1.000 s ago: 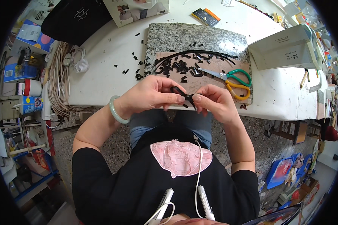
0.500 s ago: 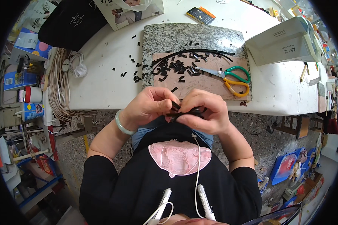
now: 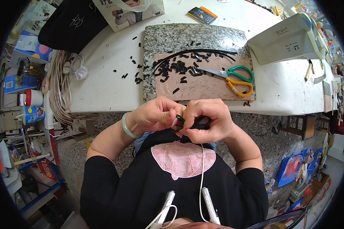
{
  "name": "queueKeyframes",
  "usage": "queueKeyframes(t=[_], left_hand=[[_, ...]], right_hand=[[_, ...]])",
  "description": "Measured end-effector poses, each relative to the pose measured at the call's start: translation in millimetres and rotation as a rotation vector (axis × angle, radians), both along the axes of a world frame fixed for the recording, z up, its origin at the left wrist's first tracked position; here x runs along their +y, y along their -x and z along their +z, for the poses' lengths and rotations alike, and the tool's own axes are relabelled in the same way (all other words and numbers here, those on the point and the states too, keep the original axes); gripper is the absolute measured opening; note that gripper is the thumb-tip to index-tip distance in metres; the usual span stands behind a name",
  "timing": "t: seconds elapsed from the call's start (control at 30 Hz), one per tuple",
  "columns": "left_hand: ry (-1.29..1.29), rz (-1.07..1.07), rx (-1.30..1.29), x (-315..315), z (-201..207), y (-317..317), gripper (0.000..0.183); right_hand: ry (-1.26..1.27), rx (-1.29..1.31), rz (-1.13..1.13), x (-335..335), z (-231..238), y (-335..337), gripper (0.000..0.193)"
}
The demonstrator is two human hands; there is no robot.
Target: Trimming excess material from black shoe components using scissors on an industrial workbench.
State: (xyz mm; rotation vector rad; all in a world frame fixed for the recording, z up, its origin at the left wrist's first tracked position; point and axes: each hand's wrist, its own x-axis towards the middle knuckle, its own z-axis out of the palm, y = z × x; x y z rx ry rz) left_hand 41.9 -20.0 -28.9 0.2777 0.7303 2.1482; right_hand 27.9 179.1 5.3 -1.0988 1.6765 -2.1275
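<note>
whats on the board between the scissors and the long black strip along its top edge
In the head view, a scatter of short black cut pieces lies on the brown board between the scissors and the long black strip.

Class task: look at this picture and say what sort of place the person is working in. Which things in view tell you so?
Probably a small craft or assembly workbench. A granite slab on the white table carries cut black pieces and scissors; cable bundles hang beside cluttered shelves.

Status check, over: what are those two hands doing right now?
Left hand and right hand together, pinching a small black piece. Scissors idle on the brown board. Nothing blocking.
</note>
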Motion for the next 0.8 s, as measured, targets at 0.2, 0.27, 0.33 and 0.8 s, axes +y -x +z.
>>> queueKeyframes(t=[0.2, 0.27, 0.33, 0.8], left_hand=[[0.016, -0.038, -0.009, -1, -3, -1, 0.030], [0.004, -0.006, -0.009, 0, -2, -3, 0.029], [0.008, 0.054, -0.036, 1, 5, -4, 0.028], [-0.115, 0.144, -0.144, 7, 9, -16, 0.023]], right_hand=[[-0.001, -0.035, 0.053, 5, -2, 3, 0.018], [0.013, -0.051, 0.059, 5, -3, 4, 0.018], [0.024, -0.054, 0.007, 3, -3, 5, 0.018], [0.057, 0.052, -0.071, 2, -7, 6, 0.020]])
